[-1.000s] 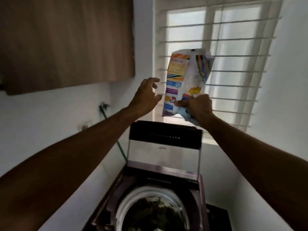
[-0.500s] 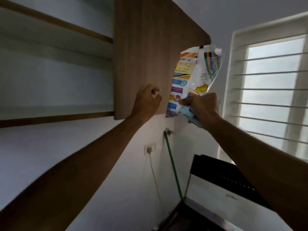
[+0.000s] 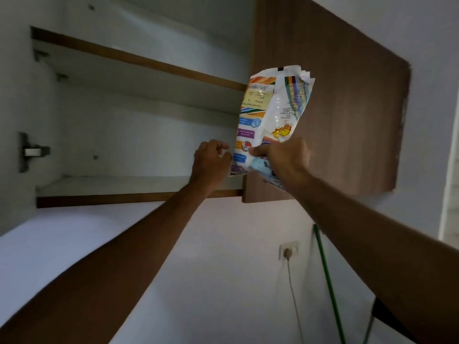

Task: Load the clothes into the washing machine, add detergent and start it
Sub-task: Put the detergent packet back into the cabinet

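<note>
overhead, open cupboard (image 3: pixel 139 184) beside detergent packet (image 3: pixel 270 112).

Open cabinet bay: bottom shelf (image 3: pixel 119 186) bare from the left wall to its right end, with free height up to the upper shelf (image 3: pixel 139 62). Right end of the opening is crowded: left hand (image 3: pixel 211 161) at the shelf's front right corner, detergent pack (image 3: pixel 270 115) held upright by the right hand (image 3: pixel 285 157) across the edge of the wooden door (image 3: pixel 330 115). A hinge (image 3: pixel 31 151) sticks out of the left wall at mid height.
</note>
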`<act>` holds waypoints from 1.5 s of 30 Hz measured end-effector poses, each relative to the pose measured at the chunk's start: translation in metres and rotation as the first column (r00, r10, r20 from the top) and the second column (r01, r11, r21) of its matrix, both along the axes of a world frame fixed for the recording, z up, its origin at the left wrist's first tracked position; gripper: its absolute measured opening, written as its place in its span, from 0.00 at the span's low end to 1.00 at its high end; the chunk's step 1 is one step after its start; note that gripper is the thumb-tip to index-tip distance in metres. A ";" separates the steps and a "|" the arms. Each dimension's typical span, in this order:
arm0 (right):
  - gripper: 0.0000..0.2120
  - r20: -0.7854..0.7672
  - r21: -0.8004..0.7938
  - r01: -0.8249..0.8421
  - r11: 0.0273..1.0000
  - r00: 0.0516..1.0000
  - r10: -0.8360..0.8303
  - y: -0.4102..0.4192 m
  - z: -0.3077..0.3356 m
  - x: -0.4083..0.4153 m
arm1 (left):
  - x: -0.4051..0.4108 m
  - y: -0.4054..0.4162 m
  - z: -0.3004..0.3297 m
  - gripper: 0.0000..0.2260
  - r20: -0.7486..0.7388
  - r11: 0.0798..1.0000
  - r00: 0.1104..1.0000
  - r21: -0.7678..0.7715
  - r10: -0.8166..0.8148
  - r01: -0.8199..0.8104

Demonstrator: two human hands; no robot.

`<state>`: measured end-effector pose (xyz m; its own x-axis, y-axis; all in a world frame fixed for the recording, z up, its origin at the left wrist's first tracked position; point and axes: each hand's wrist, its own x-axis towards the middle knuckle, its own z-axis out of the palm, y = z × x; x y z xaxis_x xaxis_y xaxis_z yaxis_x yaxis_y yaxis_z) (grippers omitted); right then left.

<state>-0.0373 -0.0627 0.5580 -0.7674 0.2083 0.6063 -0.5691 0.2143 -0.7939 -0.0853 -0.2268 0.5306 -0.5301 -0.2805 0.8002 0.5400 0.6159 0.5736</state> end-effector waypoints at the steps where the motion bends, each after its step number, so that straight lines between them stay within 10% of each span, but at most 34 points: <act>1: 0.24 -0.006 0.008 -0.027 1.000 1.000 0.027 -0.010 0.001 -0.002 | 0.000 -0.008 0.002 0.10 0.000 1.000 1.000 0.008 0.021 -0.021; 27: 0.23 0.238 0.076 -0.314 0.946 0.927 0.289 -0.306 -0.023 -0.068 | 0.052 -0.193 -0.030 0.14 0.078 0.927 0.926 0.048 0.369 -0.373; 36: 0.29 0.283 0.222 -0.521 0.824 0.843 0.457 -0.359 -0.028 -0.088 | 0.018 -0.219 -0.011 0.26 0.283 0.872 0.895 0.257 0.344 -0.416; 45: 0.13 0.127 0.417 -0.617 0.667 0.767 0.629 -0.349 -0.032 -0.070 | 0.013 -0.246 -0.003 0.16 0.168 0.770 0.947 0.552 0.272 -0.319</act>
<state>-0.1069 -0.4117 0.5262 -0.6089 -0.5856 0.5350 -0.7097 0.1010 -0.6972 -0.0720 -0.4724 0.5279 -0.3959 -0.8218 0.4099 0.3272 0.2909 0.8991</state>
